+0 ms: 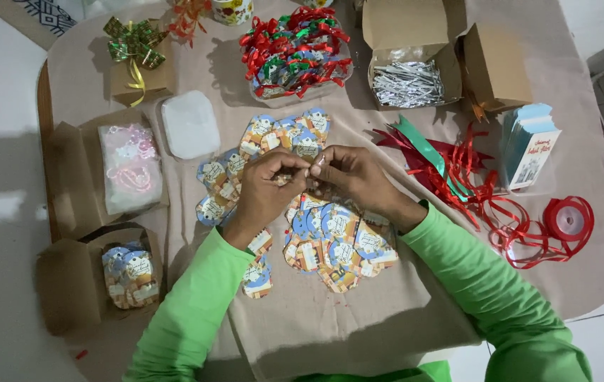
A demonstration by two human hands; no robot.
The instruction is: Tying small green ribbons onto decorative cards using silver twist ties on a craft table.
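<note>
Left hand [268, 185] & right hand [350, 177] both pinching small tag [308, 174]; open box [407, 67] w/ silver ties [408, 83].

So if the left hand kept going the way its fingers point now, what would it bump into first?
The left hand points toward the right hand; their fingertips already meet over the paper tags, so it would likely meet that hand first.

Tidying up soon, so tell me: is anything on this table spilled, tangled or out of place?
Red ribbon has unwound from its spool into loose tangled loops by the right hand. Paper tags lie scattered under both hands rather than stacked. Nothing looks damaged.
</note>
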